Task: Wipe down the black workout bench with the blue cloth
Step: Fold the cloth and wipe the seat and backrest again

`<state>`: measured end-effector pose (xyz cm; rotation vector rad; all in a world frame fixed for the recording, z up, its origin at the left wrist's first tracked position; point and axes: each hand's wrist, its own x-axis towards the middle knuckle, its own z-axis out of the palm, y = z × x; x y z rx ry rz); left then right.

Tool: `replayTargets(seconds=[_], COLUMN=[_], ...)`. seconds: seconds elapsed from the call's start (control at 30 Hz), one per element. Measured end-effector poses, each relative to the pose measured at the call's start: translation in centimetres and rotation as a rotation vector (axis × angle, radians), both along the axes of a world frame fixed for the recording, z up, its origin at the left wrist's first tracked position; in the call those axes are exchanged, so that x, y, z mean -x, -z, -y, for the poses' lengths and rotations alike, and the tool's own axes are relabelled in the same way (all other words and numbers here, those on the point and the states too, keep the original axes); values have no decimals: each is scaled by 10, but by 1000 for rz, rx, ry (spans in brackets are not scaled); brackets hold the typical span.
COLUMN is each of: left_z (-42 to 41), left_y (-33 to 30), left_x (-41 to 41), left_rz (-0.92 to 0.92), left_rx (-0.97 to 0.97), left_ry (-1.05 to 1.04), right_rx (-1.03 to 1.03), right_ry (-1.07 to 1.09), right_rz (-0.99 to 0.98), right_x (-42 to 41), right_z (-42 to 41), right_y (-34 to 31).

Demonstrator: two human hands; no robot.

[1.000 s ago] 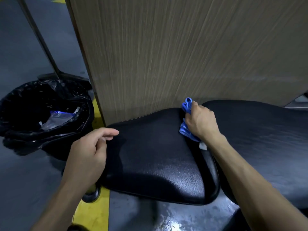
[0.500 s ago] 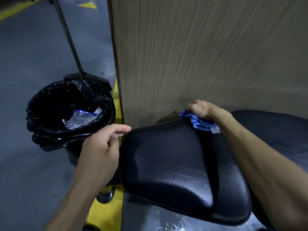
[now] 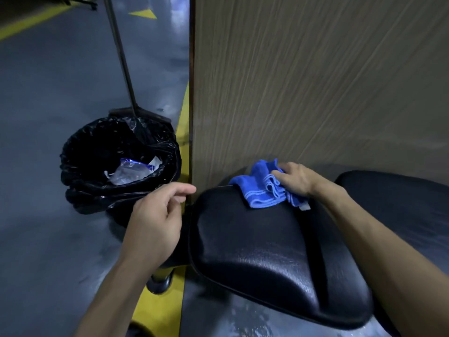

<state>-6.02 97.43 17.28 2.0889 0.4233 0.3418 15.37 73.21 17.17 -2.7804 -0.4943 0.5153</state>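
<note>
our blue microfibre cloth [image 3: 263,188] on the black padded workout bench [image 3: 267,251], wood-grain panel [image 3: 315,81] behind, black-bagged round bin [image 3: 119,164] left of us

Right hand [image 3: 295,179] extended forward on a bare forearm, palm down, fingers curled onto a bunched blue terry cloth [image 3: 261,188]. Left hand [image 3: 155,222] held in the air, back up, fingers loosely curled, index finger extended, gripping nothing.

Wood-grain panel [image 3: 315,93] stands on grey floor [image 3: 48,93] with yellow line [image 3: 183,110].
</note>
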Motion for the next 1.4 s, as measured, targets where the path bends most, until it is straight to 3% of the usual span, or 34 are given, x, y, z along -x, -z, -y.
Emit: replayTargets(seconds=[0.13, 0.33, 0.5, 0.67, 0.83, 0.93, 1.17, 1.27, 1.4], left_z=[-6, -7, 13, 45, 74, 94, 102, 98, 94], left_y=[-2, -7, -5, 1, 1, -1, -7, -9, -15], left_x=[7, 8, -1, -13, -16, -17, -13, -10, -8], left_rz=[-12, -19, -25, -10, -58, -94, -109, -158, -200], left_rx=[19, 30, 27, -20, -182, -238, -249, -264, -234], left_ry=[-6, -4, 81, 220, 358, 398, 353, 376, 428], right_rx=[-92, -222, -749, -1064, -1112, -1133, -993, -864, -740], right_ry=[-98, -75, 267, 632, 644, 633, 604, 760, 784], right_rz=[1, 81, -111, -519, -555, -479, 83, -17, -111], right_x=[15, 31, 62, 99, 116, 116, 106, 101, 96], right_z=[-21, -19, 7, 53, 97, 100, 86, 91, 91], right_y=[0, -12, -38, -28, -31, -28, -28, -22, -27])
